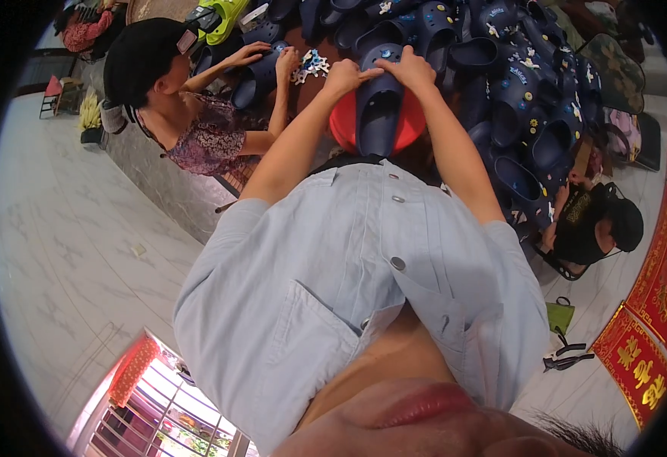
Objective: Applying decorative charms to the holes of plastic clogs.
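A dark blue clog (380,114) lies lengthways in front of me, its heel toward my body and its holed toe part away from me. My left hand (346,78) is closed at its left edge, with a finger or thumb reaching onto the upper. From the other side my right hand (413,75) grips the clog, and its thumb meets the left one over the holes. Small blue and white pieces show on the upper near my fingertips; what lies under them is hidden. Beneath the clog is a round red surface (343,126).
A large heap of dark blue clogs (516,91) rises on the right. White and blue charms (312,66) lie on the brown tabletop to the left. A person in a black cap (147,61) handles another clog (254,82) there. Another person (588,228) sits beyond the heap.
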### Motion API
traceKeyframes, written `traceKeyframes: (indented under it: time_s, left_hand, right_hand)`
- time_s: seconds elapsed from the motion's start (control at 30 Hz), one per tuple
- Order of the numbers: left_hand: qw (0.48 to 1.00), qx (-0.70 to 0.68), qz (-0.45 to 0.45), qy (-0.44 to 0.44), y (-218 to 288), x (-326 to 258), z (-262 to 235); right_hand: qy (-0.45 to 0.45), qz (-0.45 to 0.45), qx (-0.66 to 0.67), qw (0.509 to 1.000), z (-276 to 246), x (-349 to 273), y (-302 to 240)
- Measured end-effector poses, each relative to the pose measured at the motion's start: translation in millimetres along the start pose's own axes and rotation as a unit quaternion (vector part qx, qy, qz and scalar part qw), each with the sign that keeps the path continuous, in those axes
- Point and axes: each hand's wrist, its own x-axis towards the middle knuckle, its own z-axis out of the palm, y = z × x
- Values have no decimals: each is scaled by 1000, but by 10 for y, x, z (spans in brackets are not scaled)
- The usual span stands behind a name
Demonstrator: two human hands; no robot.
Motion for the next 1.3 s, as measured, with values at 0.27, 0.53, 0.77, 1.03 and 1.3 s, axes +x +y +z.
traceKeyframes:
  time_s: [0.27, 0.53, 0.77, 1.03, 1.3]
  left_hand:
    - [990, 144, 3, 7, 40, 54, 40]
    - [983, 139, 105, 54, 153, -60, 75]
    - [974, 97, 159, 132, 42, -221, 142]
    - [888, -453, -83, 4, -77, -236, 110]
    - [775, -624, -34, -95, 51, -287, -24]
  right_hand:
    - [23, -35, -3, 999, 193, 29, 168]
    - [58, -111, 119, 985, 355, 45, 490]
    - [51, -94, 260, 960, 357, 12, 551]
    - [52, -44, 171, 983, 131, 266, 437]
    - [51, -52, -111, 991, 61, 275, -129]
